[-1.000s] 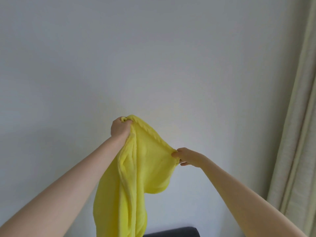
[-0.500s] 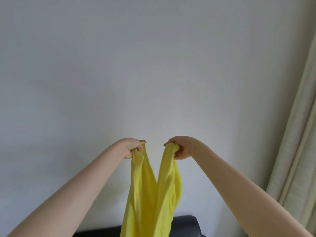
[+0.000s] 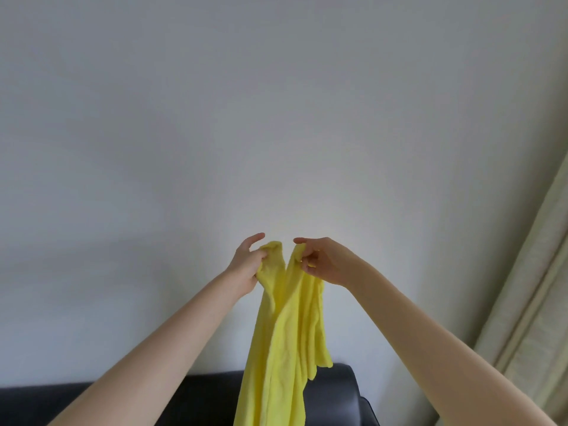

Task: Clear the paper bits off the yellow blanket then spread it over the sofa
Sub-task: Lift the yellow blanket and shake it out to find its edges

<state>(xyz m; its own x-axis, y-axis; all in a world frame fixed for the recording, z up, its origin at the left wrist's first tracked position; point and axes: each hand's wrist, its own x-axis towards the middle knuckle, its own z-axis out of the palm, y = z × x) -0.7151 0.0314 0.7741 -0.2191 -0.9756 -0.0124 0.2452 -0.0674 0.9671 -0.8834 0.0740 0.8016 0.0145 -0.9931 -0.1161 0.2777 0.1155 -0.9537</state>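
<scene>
Both hands pinch the yellow blanket [image 3: 285, 327] at its top edge: left hand [image 3: 246, 265] and right hand [image 3: 322, 261] close together. Fabric hangs below the grip, over the dark sofa [image 3: 335, 392].

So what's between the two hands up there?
Only a narrow gap of bare wall, seen in the head view; left hand and right hand each pinch the blanket.

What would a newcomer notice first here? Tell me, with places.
The yellow blanket stands out, hanging bunched at centre, gripped at its top by the left hand and right hand. Below it runs the dark sofa, with a pale curtain at the right edge.
</scene>
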